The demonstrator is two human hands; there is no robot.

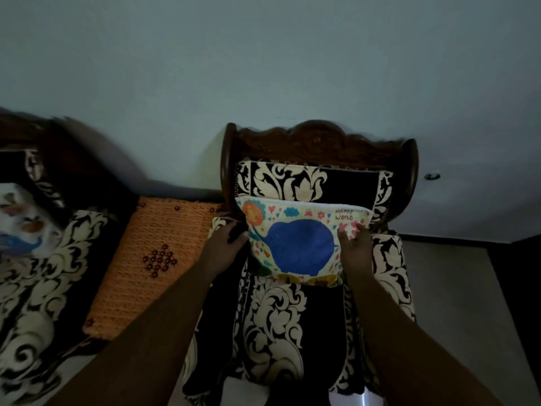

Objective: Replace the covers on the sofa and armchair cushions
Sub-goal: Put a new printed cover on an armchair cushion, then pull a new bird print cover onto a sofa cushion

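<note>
Both hands, left (227, 244) and right (355, 247), hold the elephant cushion (298, 244), already covered, against the armchair (319, 142); sofa unclear

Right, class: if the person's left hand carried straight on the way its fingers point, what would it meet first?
Probably the dark carved wooden armchair frame, since the left hand points up along the elephant-print cushion's left edge; depth is unclear.
</note>
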